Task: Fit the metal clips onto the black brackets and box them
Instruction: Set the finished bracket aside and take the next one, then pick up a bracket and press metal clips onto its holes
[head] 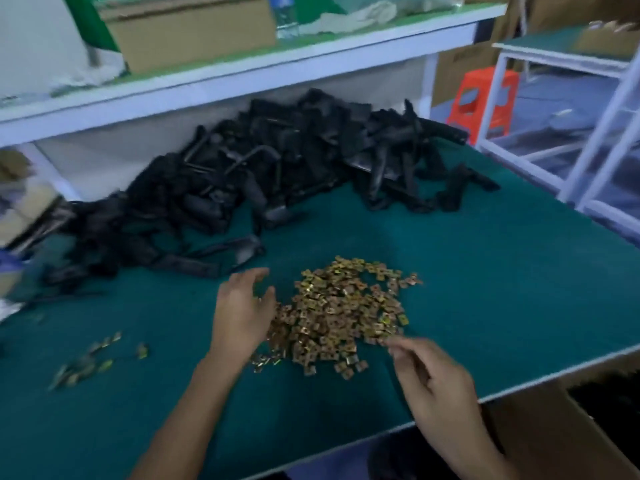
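A heap of small gold-coloured metal clips (346, 313) lies on the green table mat (502, 289) in front of me. Behind it, a big pile of black brackets (263, 178) stretches along the back of the table. My left hand (242, 313) rests at the left edge of the clip heap, fingers relaxed and spread. At the heap's lower right edge is my right hand (429, 379), its fingertips drawn together; the blur hides whether a clip is pinched. A few loose clips (90, 358) lie apart at the left.
An open cardboard box (554, 438) stands below the table's front right edge. A white shelf (242, 71) overhangs the back, bearing a cardboard box (187, 32) and a bottle (285, 15). A white rack (571, 133) and an orange stool (485, 98) stand to the right.
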Demonstrator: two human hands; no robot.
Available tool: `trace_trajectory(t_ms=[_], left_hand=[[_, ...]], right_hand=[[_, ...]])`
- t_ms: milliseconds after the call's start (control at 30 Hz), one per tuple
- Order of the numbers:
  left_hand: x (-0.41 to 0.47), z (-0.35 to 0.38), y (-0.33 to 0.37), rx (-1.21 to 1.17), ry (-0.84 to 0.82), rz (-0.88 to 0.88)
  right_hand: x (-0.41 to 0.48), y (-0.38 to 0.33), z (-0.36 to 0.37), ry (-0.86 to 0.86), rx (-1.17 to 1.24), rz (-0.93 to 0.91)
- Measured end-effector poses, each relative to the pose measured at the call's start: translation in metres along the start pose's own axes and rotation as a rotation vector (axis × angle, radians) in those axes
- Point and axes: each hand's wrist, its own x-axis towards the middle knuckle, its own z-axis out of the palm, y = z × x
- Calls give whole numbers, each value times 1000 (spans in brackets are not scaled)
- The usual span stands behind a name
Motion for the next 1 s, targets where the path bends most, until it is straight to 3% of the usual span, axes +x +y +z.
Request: trace_trajectory(t_ms=[67, 167, 267, 333, 433, 567, 667, 767, 900, 1000], left_hand=[[20, -4, -23, 112, 38, -46], [50, -8, -52, 258, 66, -116], [76, -7, -73, 403, -94, -174], [87, -2, -80, 481, -126, -141], [89, 2, -77, 496, 9, -49], [83, -15, -44, 229, 226, 101], [58, -42, 2, -44, 257, 208], [3, -64, 55, -409, 256, 205], [-69, -49, 90, -672, 22, 139], [-96, -23, 84, -688, -182, 12]], right_hand=[[8, 2, 17, -25, -60, -22], [6, 9, 27, 74, -215, -86], [3, 16, 30, 147, -334, -199], [5, 18, 31, 179, -351, -219], [6, 21, 34, 201, -361, -236], [5, 21, 34, 202, -354, -212], [4, 18, 33, 194, -299, -190], [3, 13, 30, 162, -97, -86], [0, 9, 27, 217, 211, -82], [-4, 7, 30, 113, 197, -38]])
